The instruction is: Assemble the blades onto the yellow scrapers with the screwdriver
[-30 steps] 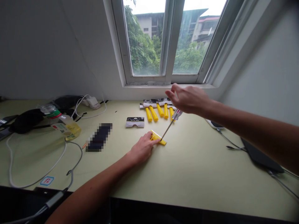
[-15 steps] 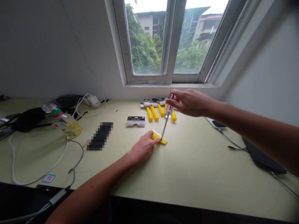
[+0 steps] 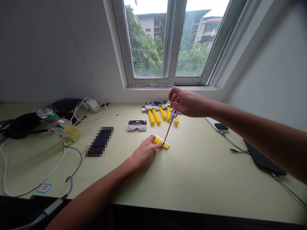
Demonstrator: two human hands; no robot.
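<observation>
While my left hand (image 3: 145, 152) pins the yellow piece (image 3: 165, 146), my right hand (image 3: 187, 103) grips the screwdriver (image 3: 173, 116)

Nearest me, a numbered sticker (image 3: 44, 188) marks the desk (image 3: 196, 191) at left. Where the yellow piece lies on the desk, mid-way back, my left fingers bend nearly closed over its left end and press it down. The screwdriver's tip meets the piece just beside my fingertip; what it seats in is too small to tell. Its shaft slants up and to the right into my right hand, fingers curled firmly around the clear handle. To the left are a blurred-out dark object (image 3: 99, 142) and a bottle (image 3: 63, 129) lying tilted; to the right, a black flat device (image 3: 261, 156). Beyond the piece lies a card (image 3: 137, 126), and behind that yellow handles (image 3: 156, 117), partly blocked from me by my right hand and the screwdriver. Farthest is the window (image 3: 171, 48).
</observation>
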